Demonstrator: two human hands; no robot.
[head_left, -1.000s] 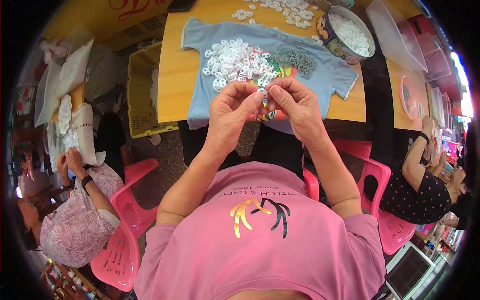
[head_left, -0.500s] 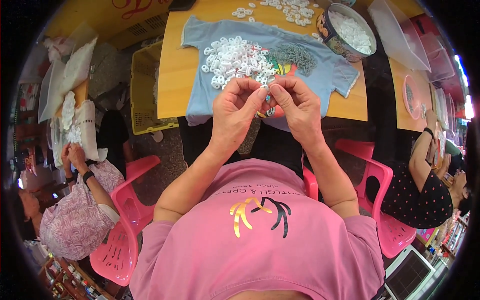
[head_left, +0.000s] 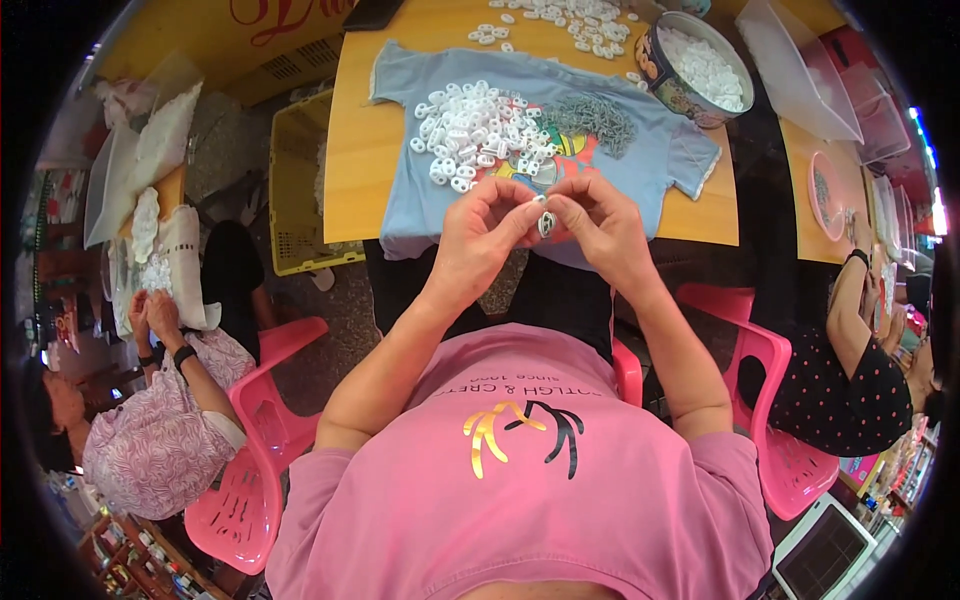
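Observation:
My left hand (head_left: 488,228) and my right hand (head_left: 600,222) meet at the near edge of the table, thumbs and fingertips pinched together. Between them is a small white oval plastic piece (head_left: 546,224) with a dark opening; its finer detail is too small to make out. Just beyond lies a heap of similar white two-holed pieces (head_left: 470,125) on a light blue shirt (head_left: 405,190) spread over the table. To the right of that heap, a tangle of small grey metal parts (head_left: 592,118) rests on the shirt.
The wooden table (head_left: 350,150) also bears more white pieces (head_left: 590,22) at the far side and a round tin (head_left: 700,70) full of white pieces. A yellow crate (head_left: 298,190) stands left. Two co-workers sit on either side, near pink chairs (head_left: 285,400).
Both hands have come slightly nearer to me, still together. The white piece has turned and shows more of its dark opening below the thumbs.

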